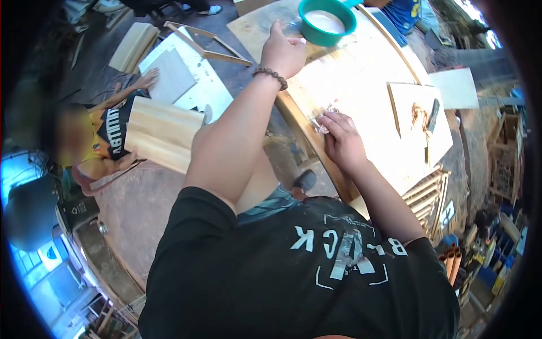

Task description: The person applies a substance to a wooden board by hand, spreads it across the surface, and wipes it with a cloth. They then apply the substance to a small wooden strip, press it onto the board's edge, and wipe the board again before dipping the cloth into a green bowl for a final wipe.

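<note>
Bowl (317, 38) at left hand (282, 52), rag (323, 122) in right hand (342, 141), board (407, 97) beside.

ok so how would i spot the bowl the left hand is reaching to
Start at the big pale wooden tabletop in front of the person. Follow the left hand, the one with the bead bracelet, to the table's far edge. The bowl by its knuckles is round and teal with white stuff inside, while its neighbours are flat pale boards.

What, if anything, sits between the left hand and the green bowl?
Nothing visible. The left hand is right beside the rim of the green bowl, over the tabletop; the right hand holds a pale wad nearer the table edge, off that line.
</note>
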`<state>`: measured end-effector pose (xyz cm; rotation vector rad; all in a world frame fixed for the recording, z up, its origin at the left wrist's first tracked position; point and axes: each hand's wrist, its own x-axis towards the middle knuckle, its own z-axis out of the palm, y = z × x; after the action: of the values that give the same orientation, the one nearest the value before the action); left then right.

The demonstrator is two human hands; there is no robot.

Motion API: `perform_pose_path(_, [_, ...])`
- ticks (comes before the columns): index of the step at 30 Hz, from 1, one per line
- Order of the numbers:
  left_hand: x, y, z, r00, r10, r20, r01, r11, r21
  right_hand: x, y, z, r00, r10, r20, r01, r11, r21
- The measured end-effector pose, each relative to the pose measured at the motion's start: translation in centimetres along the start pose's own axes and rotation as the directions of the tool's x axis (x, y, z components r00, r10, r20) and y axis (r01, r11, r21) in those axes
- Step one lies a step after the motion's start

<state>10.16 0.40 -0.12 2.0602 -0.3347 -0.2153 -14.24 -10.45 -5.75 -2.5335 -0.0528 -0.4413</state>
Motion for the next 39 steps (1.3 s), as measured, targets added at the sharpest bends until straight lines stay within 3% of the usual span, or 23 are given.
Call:
perform_pose_path(4, [0.9, -1.1, 0.9, 0.994, 0.025, -0.109, -0.031, 0.998, -0.052, -0.4, 0.1, -0.7, 0.998, 0.001, 0.06, 0.0, 1.0, -0.005])
perform_pose_path(8, [0.3, -0.7, 0.0, 0.996, 0.019, -0.084, -0.024, 0.998, -0.058, -8.3, 0.9, -4.9, 0.986, -0.039, 0.164, 0.041, 0.999, -0.009])
perform_pose_path(11, [1.9, -2.8, 0.0, 0.997, 0.075, 0.012, -0.075, 0.997, 0.003, -15.0, 1.2, -9.2, 0.965, 0.034, 0.26, -0.028, 0.999, -0.024])
perform_pose_path(13, [0.6, -0.8, -1.9, 0.996, 0.089, 0.003, -0.089, 0.995, 0.044, -15.9, 1.4, -10.9, 0.953, 0.091, 0.289, -0.084, 0.996, -0.035])
perform_pose_path(14, [1.8, -2.8, -1.8, 0.997, 0.041, 0.06, -0.041, 0.999, 0.007, -16.6, 1.9, -10.4, 0.953, 0.08, 0.292, -0.075, 0.997, -0.029])
perform_pose_path(17, [0.1, -2.1, -2.9, 0.993, 0.111, 0.032, -0.115, 0.977, 0.177, -12.7, 0.7, -7.3, 0.991, -0.006, 0.135, 0.007, 1.0, -0.012])
perform_pose_path(18, [-0.3, -2.0, -2.9, 0.992, 0.111, 0.054, -0.119, 0.975, 0.189, -10.6, 0.5, -5.6, 0.995, -0.02, 0.096, 0.014, 0.998, 0.061])
perform_pose_path(23, [1.2, -3.5, -0.9, 0.969, 0.183, 0.163, -0.218, 0.947, 0.235, 1.2, 1.9, 0.5, 0.987, -0.131, -0.098, 0.133, 0.991, 0.011])
perform_pose_path(24, [2.6, -5.1, -0.5, 0.963, 0.195, 0.187, -0.237, 0.941, 0.241, 2.7, 2.3, 0.7, 0.988, -0.146, -0.043, 0.145, 0.989, -0.016])
perform_pose_path(25, [3.0, -5.9, 0.3, 0.934, 0.314, 0.173, -0.337, 0.932, 0.129, 3.2, 2.5, 0.5, 0.986, -0.167, -0.014, 0.166, 0.986, -0.02])
perform_pose_path(26, [2.7, -7.4, 0.2, 0.934, 0.303, 0.189, -0.325, 0.94, 0.102, 3.1, 2.5, 0.2, 0.981, -0.191, 0.016, 0.191, 0.981, -0.021])
perform_pose_path(29, [-1.2, -1.3, -0.2, 0.94, 0.29, 0.18, -0.302, 0.952, 0.041, -2.2, 0.8, -2.8, 0.967, -0.179, 0.183, 0.162, 0.981, 0.108])
perform_pose_path(30, [-0.9, -1.8, 0.0, 0.929, 0.323, 0.179, -0.344, 0.933, 0.104, -5.2, 1.0, -3.3, 0.954, -0.236, 0.183, 0.206, 0.964, 0.169])
perform_pose_path(33, [-1.5, -3.7, 0.3, 0.886, 0.329, 0.326, -0.415, 0.877, 0.242, -12.8, -1.3, -8.9, 0.884, -0.091, 0.459, 0.053, 0.994, 0.094])
perform_pose_path(35, [-2.7, -3.7, 1.3, 0.835, 0.284, 0.471, -0.451, 0.844, 0.291, -15.5, -1.1, -12.0, 0.857, -0.056, 0.513, 0.045, 0.998, 0.034])
perform_pose_path(36, [-4.2, -3.6, 2.4, 0.875, 0.306, 0.374, -0.405, 0.887, 0.221, -15.8, -1.0, -13.2, 0.841, -0.025, 0.54, 0.031, 1.0, -0.002])
perform_pose_path(37, [-5.3, -2.4, 2.5, 0.836, 0.297, 0.461, -0.447, 0.856, 0.26, -15.8, -0.7, -14.4, 0.859, 0.02, 0.512, 0.008, 0.999, -0.052])
perform_pose_path(39, [-8.2, -0.8, 3.1, 0.832, 0.414, 0.37, -0.489, 0.862, 0.136, -15.6, 0.2, -16.1, 0.908, 0.103, 0.407, -0.044, 0.987, -0.152])
